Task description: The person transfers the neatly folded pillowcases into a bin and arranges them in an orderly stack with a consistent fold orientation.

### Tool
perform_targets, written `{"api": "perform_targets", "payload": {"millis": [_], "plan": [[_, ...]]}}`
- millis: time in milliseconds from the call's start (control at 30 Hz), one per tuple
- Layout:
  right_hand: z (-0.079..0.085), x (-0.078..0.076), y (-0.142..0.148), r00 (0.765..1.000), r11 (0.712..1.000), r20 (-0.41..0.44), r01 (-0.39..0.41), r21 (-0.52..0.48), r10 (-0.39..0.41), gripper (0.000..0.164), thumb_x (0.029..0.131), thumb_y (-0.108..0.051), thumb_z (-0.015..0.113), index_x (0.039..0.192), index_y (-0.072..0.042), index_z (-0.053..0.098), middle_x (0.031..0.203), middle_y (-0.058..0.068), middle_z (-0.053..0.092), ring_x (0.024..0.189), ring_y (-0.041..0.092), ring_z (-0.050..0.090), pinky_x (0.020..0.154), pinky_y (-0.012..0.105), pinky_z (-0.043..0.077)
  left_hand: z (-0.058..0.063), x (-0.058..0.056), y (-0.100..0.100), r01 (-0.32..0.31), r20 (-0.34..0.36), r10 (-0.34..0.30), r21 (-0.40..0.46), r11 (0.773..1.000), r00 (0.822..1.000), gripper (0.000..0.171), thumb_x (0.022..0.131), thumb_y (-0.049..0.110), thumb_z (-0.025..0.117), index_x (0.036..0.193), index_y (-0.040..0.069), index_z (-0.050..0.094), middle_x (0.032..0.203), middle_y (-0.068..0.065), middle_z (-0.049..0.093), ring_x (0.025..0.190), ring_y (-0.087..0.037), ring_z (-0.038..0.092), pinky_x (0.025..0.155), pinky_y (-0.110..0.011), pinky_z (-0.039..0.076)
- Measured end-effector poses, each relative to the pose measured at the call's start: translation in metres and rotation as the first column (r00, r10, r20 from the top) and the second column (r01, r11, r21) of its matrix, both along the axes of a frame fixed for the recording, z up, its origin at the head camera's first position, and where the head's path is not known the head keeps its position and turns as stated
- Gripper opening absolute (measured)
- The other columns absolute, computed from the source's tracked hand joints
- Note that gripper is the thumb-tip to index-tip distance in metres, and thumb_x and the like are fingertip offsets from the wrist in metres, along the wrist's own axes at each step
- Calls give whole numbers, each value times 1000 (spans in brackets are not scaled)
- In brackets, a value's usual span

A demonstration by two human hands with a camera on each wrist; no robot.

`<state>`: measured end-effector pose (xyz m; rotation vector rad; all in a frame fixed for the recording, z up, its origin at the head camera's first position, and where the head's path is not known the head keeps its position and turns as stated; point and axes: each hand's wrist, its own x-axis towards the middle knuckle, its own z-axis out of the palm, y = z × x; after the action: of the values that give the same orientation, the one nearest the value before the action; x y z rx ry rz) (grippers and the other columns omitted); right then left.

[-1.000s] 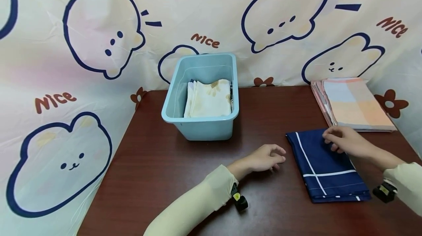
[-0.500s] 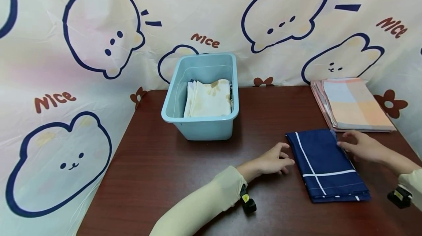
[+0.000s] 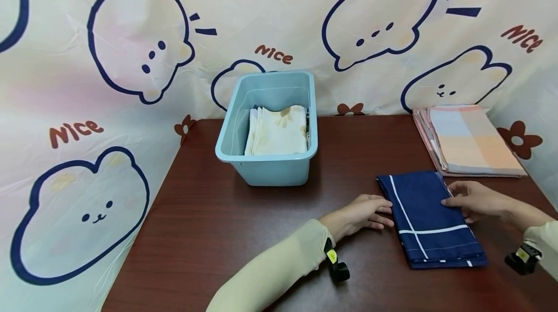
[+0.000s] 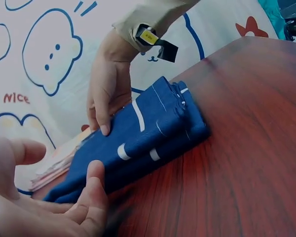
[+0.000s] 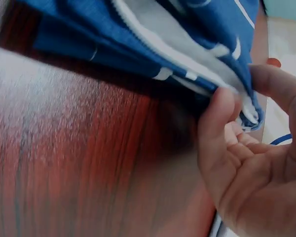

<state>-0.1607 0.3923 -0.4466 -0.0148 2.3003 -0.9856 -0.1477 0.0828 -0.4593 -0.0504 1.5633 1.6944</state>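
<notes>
A folded navy cloth (image 3: 429, 215) with white stripes lies on the table, layered along its edges. My left hand (image 3: 359, 215) is at its left edge, fingers extended and fingertips touching or very close to it. In the left wrist view the left thumb (image 4: 27, 152) stands apart from the cloth. My right hand (image 3: 479, 200) pinches the cloth's right edge, thumb on top and the other fingers partly hidden at the side. The right wrist view shows the right fingers (image 5: 217, 118) curled against the edge, beside a pale band with zipper-like teeth.
A light blue bin (image 3: 274, 171) holding folded cloths, a cream one (image 3: 283, 130) in front, stands at the back of the brown table (image 3: 209, 254). Another folded checked cloth (image 3: 475, 137) lies at the back right. A printed curtain (image 3: 261, 26) surrounds the table.
My left hand has moved right to the navy cloth's left edge. The right hand has gone from above the cloth to its right edge and taken hold there.
</notes>
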Motion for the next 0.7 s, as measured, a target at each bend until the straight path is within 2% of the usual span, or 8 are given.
{"api": "perform_targets", "payload": {"millis": [100, 233, 367, 500, 533, 567, 633, 700], "plan": [[-3, -2, 0, 1000, 999, 18, -20, -51, 21, 77, 102, -27, 58, 145, 23, 18, 82, 3, 58, 68, 12, 59, 63, 32, 56, 0, -1, 1, 4, -22, -4, -13, 1000, 1000, 44, 99, 22, 62, 139, 5, 57, 122, -4, 69, 108, -35, 72, 60, -20, 50], [-6, -4, -1, 996, 987, 44, -73, -146, 80, 78, 103, -24, 58, 149, 20, 13, 119, 21, 65, 98, 18, 68, 79, 39, 59, 0, -3, 0, 55, -71, -57, -19, 998, 996, 53, 97, 21, 65, 147, 9, 49, 126, -2, 69, 96, -30, 74, 59, -22, 50], [-5, -4, -2, 988, 975, 61, -129, -179, 141, 85, 102, -22, 59, 153, 14, 1, 145, 43, 41, 121, 41, 62, 90, 49, 56, 0, -5, -4, 128, -116, -127, -1, 992, 985, 55, 98, 19, 65, 149, 15, 43, 115, 0, 69, 89, -25, 73, 60, -22, 51], [-4, -2, -2, 984, 976, 50, -163, -146, 172, 92, 101, -24, 59, 155, 12, -7, 153, 50, 14, 132, 59, 45, 93, 54, 54, -1, -6, -7, 153, -148, -151, 2, 988, 977, 59, 98, 18, 64, 151, 17, 39, 111, 0, 69, 84, -23, 72, 61, -23, 50], [-4, -2, -2, 984, 975, 44, -167, -144, 175, 92, 102, -24, 59, 155, 11, -8, 154, 50, 11, 131, 57, 48, 92, 53, 55, -1, -6, -7, 154, -161, -153, -8, 988, 975, 60, 98, 18, 65, 151, 17, 38, 111, -1, 70, 83, -22, 72, 61, -23, 50], [-4, -2, -2, 984, 974, 40, -168, -154, 176, 91, 102, -23, 59, 155, 11, -8, 151, 50, 19, 126, 52, 54, 89, 49, 55, -2, -6, -8, 153, -175, -154, -18, 988, 972, 61, 97, 17, 65, 151, 17, 37, 110, -2, 70, 82, -22, 72, 61, -23, 50], [-5, -3, -2, 981, 961, 20, -186, -205, 194, 87, 103, -19, 57, 155, 12, -5, 141, 44, 41, 103, 35, 66, 77, 40, 55, -4, -7, -8, 157, -208, -163, -48, 986, 964, 63, 96, 15, 66, 151, 16, 36, 108, -5, 72, 78, -23, 73, 60, -24, 49], [-8, -4, -2, 972, 931, -12, -228, -284, 235, 78, 104, -14, 54, 153, 15, 1, 124, 29, 60, 77, 23, 62, 64, 36, 50, -7, -7, -8, 164, -240, -179, -81, 983, 954, 65, 96, 14, 67, 151, 16, 34, 103, -8, 74, 73, -23, 72, 58, -25, 49]]}}
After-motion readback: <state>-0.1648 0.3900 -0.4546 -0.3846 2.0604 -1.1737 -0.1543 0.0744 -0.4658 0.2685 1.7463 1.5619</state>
